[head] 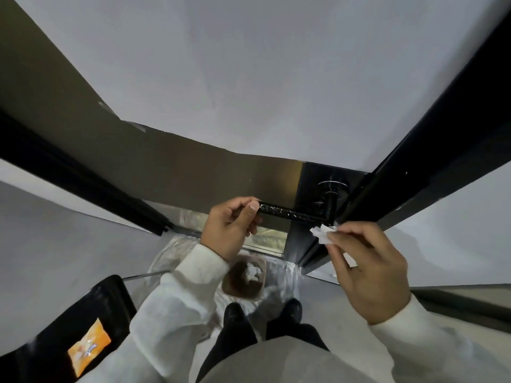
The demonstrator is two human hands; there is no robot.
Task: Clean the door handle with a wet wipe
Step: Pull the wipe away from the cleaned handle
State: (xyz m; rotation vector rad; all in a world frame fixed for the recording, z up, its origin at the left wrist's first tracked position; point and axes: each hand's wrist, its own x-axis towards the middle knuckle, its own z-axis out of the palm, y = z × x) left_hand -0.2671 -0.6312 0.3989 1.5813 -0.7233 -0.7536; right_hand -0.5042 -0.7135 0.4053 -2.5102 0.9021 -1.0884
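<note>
A black lever door handle sticks out leftward from its round rose on a dark door panel. My left hand pinches the handle's free left end between thumb and fingers. My right hand pinches a crumpled white wet wipe and holds it just below the handle's right end, near the neck. Whether the wipe touches the metal I cannot tell.
A small brown bin with used white wipes stands on the floor below the handle, in front of my black shoes. An orange wipe packet lies on a black chair seat at lower left. The black door frame rises on the right.
</note>
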